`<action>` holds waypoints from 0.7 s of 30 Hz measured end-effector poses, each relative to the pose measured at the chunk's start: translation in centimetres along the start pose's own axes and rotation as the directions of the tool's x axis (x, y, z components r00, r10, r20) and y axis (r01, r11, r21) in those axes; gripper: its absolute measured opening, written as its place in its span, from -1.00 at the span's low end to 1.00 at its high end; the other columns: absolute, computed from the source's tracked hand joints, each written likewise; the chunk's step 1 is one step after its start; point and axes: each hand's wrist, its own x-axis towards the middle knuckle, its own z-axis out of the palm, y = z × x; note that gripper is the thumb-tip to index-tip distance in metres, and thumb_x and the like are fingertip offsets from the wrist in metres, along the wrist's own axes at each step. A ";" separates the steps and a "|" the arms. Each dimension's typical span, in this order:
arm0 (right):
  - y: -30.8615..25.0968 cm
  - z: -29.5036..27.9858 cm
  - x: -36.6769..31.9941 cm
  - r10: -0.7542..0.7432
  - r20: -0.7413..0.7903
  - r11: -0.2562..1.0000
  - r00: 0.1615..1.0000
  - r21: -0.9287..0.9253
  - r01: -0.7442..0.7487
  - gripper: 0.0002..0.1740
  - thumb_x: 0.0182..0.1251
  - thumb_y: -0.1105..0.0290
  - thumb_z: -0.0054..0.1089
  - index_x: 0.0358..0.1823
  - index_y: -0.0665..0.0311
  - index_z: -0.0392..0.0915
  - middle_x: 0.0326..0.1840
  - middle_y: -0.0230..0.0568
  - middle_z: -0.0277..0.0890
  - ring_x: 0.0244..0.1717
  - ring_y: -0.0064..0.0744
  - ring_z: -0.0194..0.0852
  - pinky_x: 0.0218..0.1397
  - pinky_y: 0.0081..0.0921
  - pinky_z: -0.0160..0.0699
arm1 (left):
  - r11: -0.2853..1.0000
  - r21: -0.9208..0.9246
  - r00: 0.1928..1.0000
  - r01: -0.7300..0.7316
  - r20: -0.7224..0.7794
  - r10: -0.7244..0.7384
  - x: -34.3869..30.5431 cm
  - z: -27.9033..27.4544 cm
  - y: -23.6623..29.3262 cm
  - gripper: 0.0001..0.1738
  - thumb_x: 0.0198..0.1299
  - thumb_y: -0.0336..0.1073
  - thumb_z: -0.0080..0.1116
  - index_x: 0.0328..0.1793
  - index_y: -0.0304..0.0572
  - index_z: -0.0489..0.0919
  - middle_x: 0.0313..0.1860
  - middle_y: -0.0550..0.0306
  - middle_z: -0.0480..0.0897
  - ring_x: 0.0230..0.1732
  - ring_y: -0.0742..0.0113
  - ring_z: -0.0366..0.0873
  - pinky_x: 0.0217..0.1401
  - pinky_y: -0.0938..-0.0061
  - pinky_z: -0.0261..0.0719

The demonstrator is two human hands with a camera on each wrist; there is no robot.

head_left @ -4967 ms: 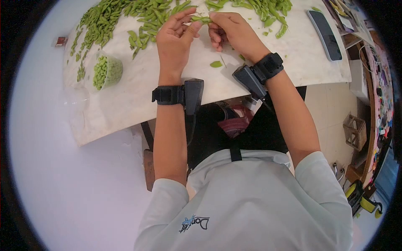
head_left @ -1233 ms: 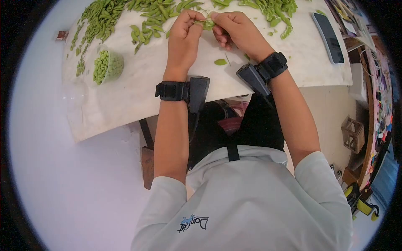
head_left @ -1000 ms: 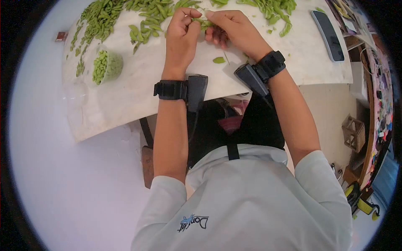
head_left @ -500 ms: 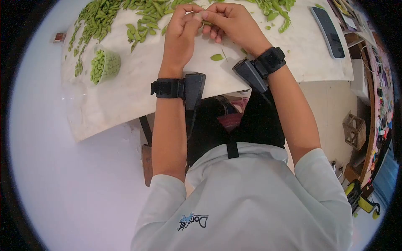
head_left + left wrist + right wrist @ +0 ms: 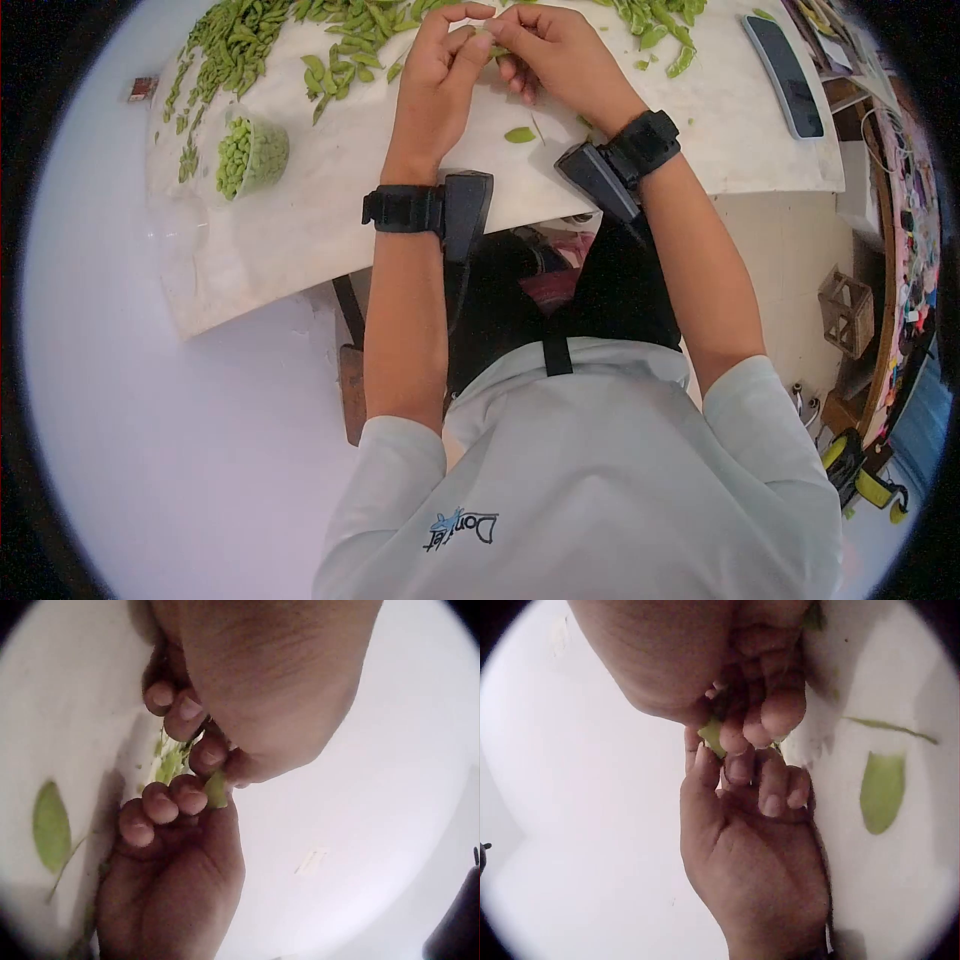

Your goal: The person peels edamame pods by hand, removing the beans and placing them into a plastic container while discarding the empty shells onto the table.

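Fingertips of both hands meet over the table's far side in the head view, around a green pod. My left hand pinches one end between thumb and curled fingers. On the pod's other side, my right hand pinches it too. In the left wrist view a piece of the pod shows between the fingertips of the left hand and right hand. The right wrist view shows green pod at the touching fingertips; the fingers hide most of it.
A clear cup of shelled beans stands left on the table. Whole pods are heaped at the far left, more pods at the far right. A phone lies right; a loose green piece lies below the hands.
Five seconds ago a pod stretched in plain view between the hands; now fingers cover most of the one held. Over the last half second the left index finger has lifted slightly.
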 end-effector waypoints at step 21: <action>-0.2 0.0 -0.1 -0.006 -0.045 0.987 0.999 0.161 0.013 -0.75 0.49 0.28 -0.11 -0.33 0.25 0.41 -0.67 -0.41 0.44 -0.72 -0.65 0.35 -0.63 -0.69 0.36 | 0.994 0.036 0.992 -0.102 -0.070 0.104 0.2 -0.1 -0.6 -0.76 0.25 -0.38 0.14 0.02 -0.17 0.45 -0.33 0.34 0.48 -0.33 0.63 0.32 -0.33 0.73 0.26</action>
